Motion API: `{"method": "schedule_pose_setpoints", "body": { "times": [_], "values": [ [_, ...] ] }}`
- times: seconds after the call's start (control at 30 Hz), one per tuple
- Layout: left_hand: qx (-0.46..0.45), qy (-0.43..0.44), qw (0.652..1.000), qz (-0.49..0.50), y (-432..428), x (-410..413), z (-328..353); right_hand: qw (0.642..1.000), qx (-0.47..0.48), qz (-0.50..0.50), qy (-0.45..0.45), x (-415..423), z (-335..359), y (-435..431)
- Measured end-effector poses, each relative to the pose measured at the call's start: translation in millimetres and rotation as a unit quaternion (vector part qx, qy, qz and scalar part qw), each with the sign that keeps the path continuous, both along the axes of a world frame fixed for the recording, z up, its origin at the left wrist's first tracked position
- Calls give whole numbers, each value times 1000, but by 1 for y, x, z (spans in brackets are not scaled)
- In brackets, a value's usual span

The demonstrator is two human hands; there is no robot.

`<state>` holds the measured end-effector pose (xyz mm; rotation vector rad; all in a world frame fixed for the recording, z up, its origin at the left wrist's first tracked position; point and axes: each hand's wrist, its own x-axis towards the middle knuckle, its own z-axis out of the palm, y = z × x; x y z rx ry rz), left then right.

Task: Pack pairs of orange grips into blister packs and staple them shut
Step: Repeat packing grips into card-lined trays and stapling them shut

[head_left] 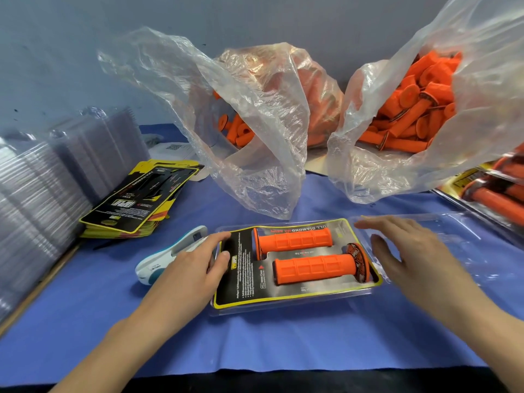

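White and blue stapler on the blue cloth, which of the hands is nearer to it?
Left. The left hand lies beside the white and blue stapler, fingertips on the left edge of the clear blister pack. The right hand hovers past its right side.

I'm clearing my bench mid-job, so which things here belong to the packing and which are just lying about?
Job: open blister pack, upper orange grip, lower orange grip, stapler, left grip bag, right grip bag, card stack, empty blister stacks, finished packs.
Lying about: white printed sheet behind the cards.
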<state>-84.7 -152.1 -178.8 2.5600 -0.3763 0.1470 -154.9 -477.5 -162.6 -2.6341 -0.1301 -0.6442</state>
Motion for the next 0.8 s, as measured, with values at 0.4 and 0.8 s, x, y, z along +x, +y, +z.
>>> {"method": "schedule_pose_setpoints", "body": {
  "times": [0.4, 0.8],
  "values": [
    [30, 7, 1000, -6, 3, 0, -6, 980, -171, 40, 98, 5, 2, -7],
    [36, 8, 999, -6, 4, 2, -7, 982, -71, 83, 157, 1, 4, -15]
  ]
}}
